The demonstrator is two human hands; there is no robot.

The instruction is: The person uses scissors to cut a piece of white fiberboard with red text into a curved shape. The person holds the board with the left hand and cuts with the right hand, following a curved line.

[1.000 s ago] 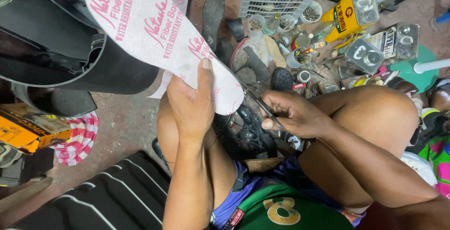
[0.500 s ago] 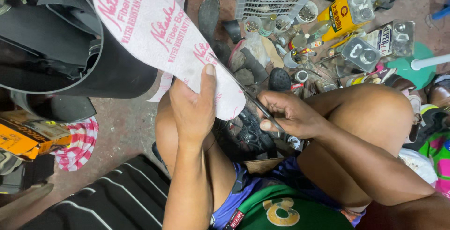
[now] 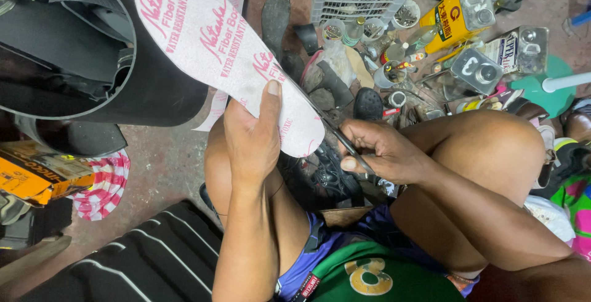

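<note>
At frame centre the left hand (image 3: 249,145) grips a white insole (image 3: 215,43) with red print, thumb pressed flat on it. The right hand (image 3: 381,151) pinches a thin blade (image 3: 335,134) against the insole's edge. A yellow can (image 3: 452,19) lies upper right, an orange box (image 3: 28,176) at far left.

Insole board (image 3: 209,49) above left hand (image 3: 249,139); blade (image 3: 335,132) in right hand (image 3: 381,151), crate (image 3: 357,0) behind.

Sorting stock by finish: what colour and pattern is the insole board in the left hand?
White with repeating pink-red lettering, on the insole board in the head view.
</note>
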